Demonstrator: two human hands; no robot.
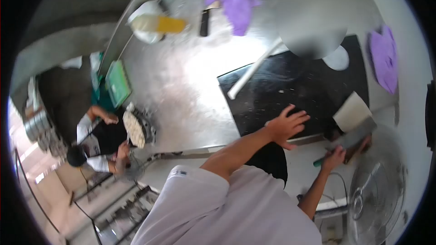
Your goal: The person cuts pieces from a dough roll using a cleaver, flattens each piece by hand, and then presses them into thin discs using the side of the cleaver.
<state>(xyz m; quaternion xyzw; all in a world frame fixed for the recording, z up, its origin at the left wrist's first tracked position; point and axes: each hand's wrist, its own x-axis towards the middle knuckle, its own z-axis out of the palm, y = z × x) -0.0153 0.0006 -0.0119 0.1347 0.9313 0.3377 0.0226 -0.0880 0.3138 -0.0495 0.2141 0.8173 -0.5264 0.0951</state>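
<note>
My left hand hovers over or rests on the near edge of a black board, its fingers spread and holding nothing. In my right hand, beyond the board's near right side, is the green handle of a cleaver. Its broad grey blade points up and right, beside a pale flat sheet at the board's corner. Across the board's left part lies a long white rod. A white disc sits near the back, partly behind a large blurred grey round shape.
The metal table bears purple cloths, a black-handled knife, a bottle of yellow liquid and a green container. A fan stands at right. At left, a co-worker is beside a tray of pale food.
</note>
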